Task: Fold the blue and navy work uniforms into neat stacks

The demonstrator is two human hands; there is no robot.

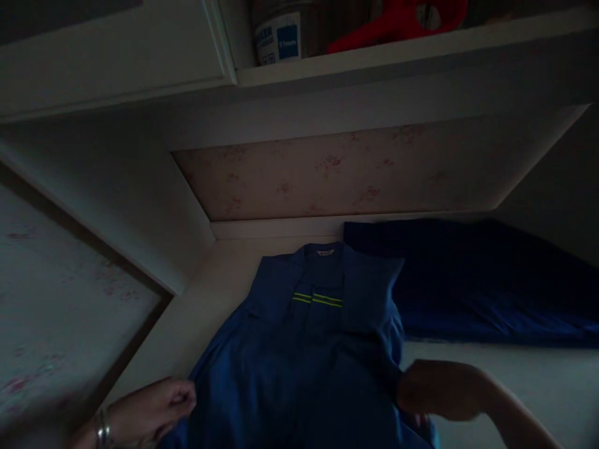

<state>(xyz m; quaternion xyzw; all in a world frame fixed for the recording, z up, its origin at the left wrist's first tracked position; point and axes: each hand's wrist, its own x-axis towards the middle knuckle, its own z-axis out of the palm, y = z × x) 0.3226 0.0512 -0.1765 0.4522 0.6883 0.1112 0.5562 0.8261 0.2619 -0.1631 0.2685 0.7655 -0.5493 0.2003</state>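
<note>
A: What takes up most room?
B: The pale worktop, and on it a blue work jacket, spread front up between the two hands, collar at the far end. A darker blue cloth lies beside it on the right.
A: How are the arms set?
B: Both come in from the lower corners. The right hand bends at the wrist, fingers downward at the jacket's right edge. The left hand reaches inward at the left edge.
A: Any writing?
B: A jar on the shelf above has a blue-and-white label, too dim to read. The small neck tag is illegible too.
A: And the fingers?
B: The left ones curl in loosely; the right ones are blurred and partly hidden. I can't tell whether either hand grips the fabric.
</note>
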